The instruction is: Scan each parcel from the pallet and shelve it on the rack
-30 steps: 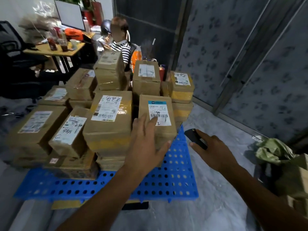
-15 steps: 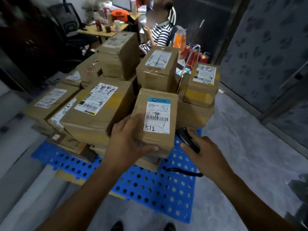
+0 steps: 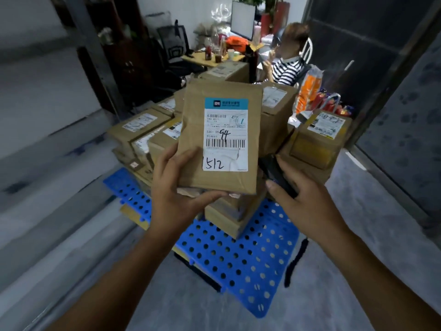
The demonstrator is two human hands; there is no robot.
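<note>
A brown parcel (image 3: 214,139) is held upright above the blue pallet (image 3: 238,259), toward its near edge, gripped at the bottom by the left hand (image 3: 176,189). A dark scanner (image 3: 274,173) is clasped in the right hand (image 3: 307,201), just beside it. Scanning appears to be in hand: the barcode on the white label (image 3: 225,134), marked "512", is to be targeted next.

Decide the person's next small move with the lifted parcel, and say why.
Probably aim the scanner in the right hand at the barcode: the left hand holds the parcel label showing, above the pallet, and the scanner sits beside its lower right corner.
</note>
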